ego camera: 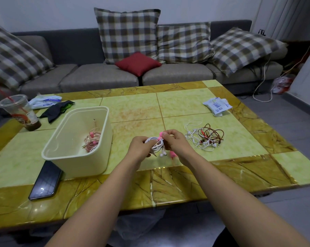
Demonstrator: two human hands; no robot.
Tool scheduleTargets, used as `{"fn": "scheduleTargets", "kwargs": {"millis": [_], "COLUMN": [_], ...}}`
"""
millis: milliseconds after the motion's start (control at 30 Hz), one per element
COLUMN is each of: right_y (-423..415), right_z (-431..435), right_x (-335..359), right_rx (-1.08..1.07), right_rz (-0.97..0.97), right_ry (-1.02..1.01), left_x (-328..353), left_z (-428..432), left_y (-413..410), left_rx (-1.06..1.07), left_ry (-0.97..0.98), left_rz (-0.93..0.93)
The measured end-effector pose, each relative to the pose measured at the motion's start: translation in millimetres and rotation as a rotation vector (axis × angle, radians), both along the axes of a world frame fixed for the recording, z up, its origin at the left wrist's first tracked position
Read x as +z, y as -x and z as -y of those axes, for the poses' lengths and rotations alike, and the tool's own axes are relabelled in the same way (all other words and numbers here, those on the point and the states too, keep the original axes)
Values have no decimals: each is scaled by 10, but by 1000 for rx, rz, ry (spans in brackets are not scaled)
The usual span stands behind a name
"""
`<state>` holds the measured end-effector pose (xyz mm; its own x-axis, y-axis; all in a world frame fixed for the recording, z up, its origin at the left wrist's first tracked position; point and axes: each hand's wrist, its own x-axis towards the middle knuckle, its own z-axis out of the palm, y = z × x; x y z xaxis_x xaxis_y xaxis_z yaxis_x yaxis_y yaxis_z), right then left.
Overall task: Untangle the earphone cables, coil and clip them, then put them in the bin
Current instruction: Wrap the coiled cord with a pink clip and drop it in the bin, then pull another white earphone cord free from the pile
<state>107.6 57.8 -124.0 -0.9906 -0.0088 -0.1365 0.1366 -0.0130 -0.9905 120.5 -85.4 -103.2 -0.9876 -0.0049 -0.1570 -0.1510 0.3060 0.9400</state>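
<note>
A coiled white earphone cable (155,142) is held above the table between both hands. My left hand (140,147) grips the coil from the left. My right hand (175,141) pinches a pink clip (161,134) at the top of the coil. Earbuds dangle below the coil, and another pink clip (173,155) lies under my right hand. A tangle of white and dark red earphone cables (205,138) lies on the table to the right. The cream bin (65,155) stands at the left with coiled pinkish cables (91,141) clipped inside.
A black phone (45,180) lies in front of the bin. A plastic cup with a red straw (20,111), a dark cloth (56,110) and a white packet (43,101) sit at the far left. Another white packet (217,105) lies far right. A sofa stands behind the table.
</note>
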Motion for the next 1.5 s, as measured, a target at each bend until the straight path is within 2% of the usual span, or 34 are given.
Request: {"fn": "scheduleTargets", "kwargs": {"millis": [67, 233, 367, 533, 633, 800, 833, 900, 1033, 1100, 1200, 1333, 1400, 1500], "right_y": [-17, -74, -62, -52, -95, -120, -119, -104, -65, -52, -40, -87, -103, -119], "right_z": [13, 110, 381, 910, 1212, 1432, 1421, 1339, 985, 723, 296, -160, -329, -500], "right_x": [46, 195, 401, 525, 551, 480, 470, 461, 470, 445, 329, 135, 41, -107], "right_rx": [12, 279, 241, 329, 430, 519, 515, 486, 364, 261, 62, -118, -118, 46], "right_rz": [21, 56, 63, 73, 58, 21, 16, 10, -17, -19, -29, -49, -7, 120], "right_ry": [21, 149, 230, 128, 62, -46, -49, -57, -176, -269, -455, -688, -741, -748], "left_x": [67, 217, 575, 828, 697, 491, 489, 500, 569, 566, 418, 47, -132, -360], "left_z": [38, 151, 472, 1103, 1443, 1648, 1640, 1570, 1200, 935, 527, 136, -50, -336], "left_y": [-17, -23, -11, 85, 119, 49, 40, 40, 3, -20, 6, 64, 98, 172], "left_rx": [20, 85, 176, 420, 504, 215, 214, 294, 321, 218, 15, -144, -198, -272], "left_ry": [-75, -54, -115, -146, -17, 504, 560, 662, 623, 562, 514, 591, 633, 679], "left_rz": [34, -77, -148, -278, -222, 33, 38, -78, -469, -548, -447, -266, -200, -130]}}
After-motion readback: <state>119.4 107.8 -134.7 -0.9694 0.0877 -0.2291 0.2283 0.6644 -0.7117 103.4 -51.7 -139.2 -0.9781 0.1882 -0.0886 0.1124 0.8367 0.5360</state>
